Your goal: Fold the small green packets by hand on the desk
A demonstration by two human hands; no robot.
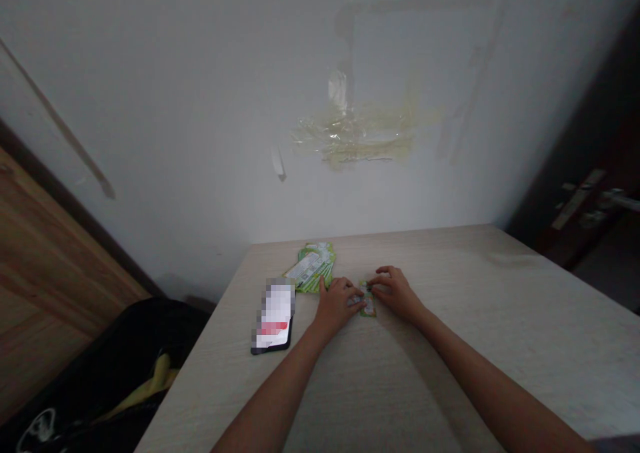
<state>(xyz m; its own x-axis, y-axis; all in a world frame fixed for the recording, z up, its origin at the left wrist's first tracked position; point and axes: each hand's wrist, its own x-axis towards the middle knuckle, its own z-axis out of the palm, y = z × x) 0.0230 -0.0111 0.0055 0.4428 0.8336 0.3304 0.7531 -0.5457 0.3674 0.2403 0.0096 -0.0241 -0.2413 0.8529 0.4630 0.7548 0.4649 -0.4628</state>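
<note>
A small green printed packet or card (pixel 369 307) lies on the table between my two hands. My left hand (pixel 338 304) is at its left side, with thumb and fingertips closed on its edge; a greyish printed part shows beneath those fingers. From the right, my right hand (pixel 399 295) pinches near the top edge with thumb and fingers, the index finger raised a little. Whether this is one piece or two, I cannot tell. Just beyond my left hand, a fanned pile of similar green printed packets (pixel 311 266) rests on the table.
A phone (pixel 276 313) with a lit, blurred screen lies left of my left hand. The pale wooden table (pixel 470 286) meets a wall (pixel 200 139) with old tape on it. A black bag (pixel 145 346) sits beyond the left edge; a dark door stands at right.
</note>
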